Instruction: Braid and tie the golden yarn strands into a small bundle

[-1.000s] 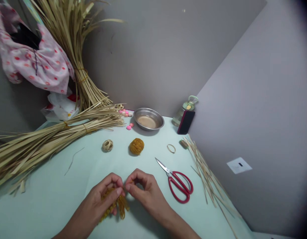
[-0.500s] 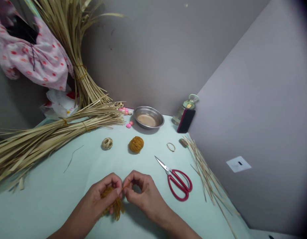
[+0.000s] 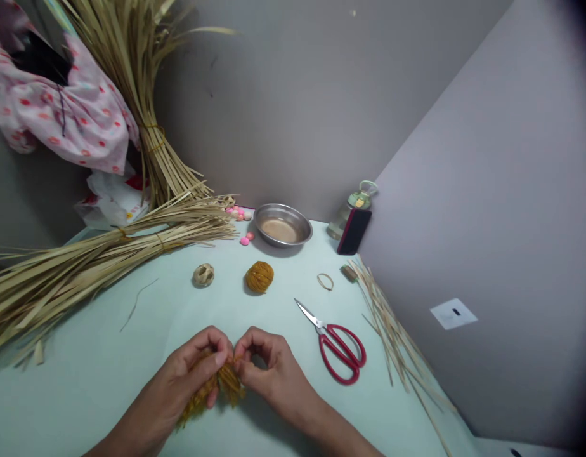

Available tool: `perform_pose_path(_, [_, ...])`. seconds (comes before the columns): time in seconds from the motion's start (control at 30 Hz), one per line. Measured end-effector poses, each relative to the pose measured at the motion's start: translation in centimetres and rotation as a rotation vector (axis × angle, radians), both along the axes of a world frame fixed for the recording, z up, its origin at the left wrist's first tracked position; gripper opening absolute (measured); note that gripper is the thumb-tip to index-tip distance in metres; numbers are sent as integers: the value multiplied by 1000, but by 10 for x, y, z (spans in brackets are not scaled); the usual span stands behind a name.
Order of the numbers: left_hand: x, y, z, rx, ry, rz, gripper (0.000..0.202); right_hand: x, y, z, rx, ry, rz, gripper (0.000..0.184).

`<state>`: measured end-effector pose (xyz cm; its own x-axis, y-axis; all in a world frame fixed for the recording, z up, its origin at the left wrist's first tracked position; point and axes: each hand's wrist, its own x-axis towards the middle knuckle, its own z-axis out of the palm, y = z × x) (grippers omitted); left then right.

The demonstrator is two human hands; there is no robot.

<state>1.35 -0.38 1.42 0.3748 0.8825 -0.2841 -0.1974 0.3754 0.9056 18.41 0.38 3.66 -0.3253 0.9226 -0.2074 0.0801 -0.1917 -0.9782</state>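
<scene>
Low in the middle, my left hand (image 3: 191, 374) is closed around a bundle of mustard-yellow yarn (image 3: 231, 384), whose loose strands hang below the fingers. My right hand (image 3: 269, 365) pinches at the top of the same bundle, fingertips almost against those of my left; the bit of yarn between them is mostly hidden. Beyond the hands lies a ball of mustard yarn (image 3: 259, 277), with a small openwork woven ball (image 3: 203, 275) to its left. Scissors with red handles (image 3: 343, 355) rest right of my right hand, their blades slightly apart.
At the back stands a metal bowl (image 3: 283, 225) of liquid, with pink pieces (image 3: 245, 239) beside it. A phone (image 3: 354, 231) leans on a bottle (image 3: 343, 219). Long dried strips (image 3: 107, 254) cover the left side; thin strips (image 3: 392, 324) and a small ring (image 3: 325, 282) lie right.
The yarn bundle has turned and spread, so more strands show below both hands. My right fingertips have come closer to my left ones, and the strand between them is shorter.
</scene>
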Motion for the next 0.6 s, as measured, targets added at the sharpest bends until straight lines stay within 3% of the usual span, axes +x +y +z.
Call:
perform_pose_path(0.23, [1, -1, 3, 25, 79, 51, 26, 1, 0, -1, 23, -3, 5, 1])
perform_pose_path(0.47, [2, -5, 5, 176, 277, 16, 28, 1, 0, -2, -3, 85, 12, 22])
perform_pose_path(0.6, [2, -6, 4, 210, 350, 10, 30, 1, -1, -1, 41, -3, 20, 18])
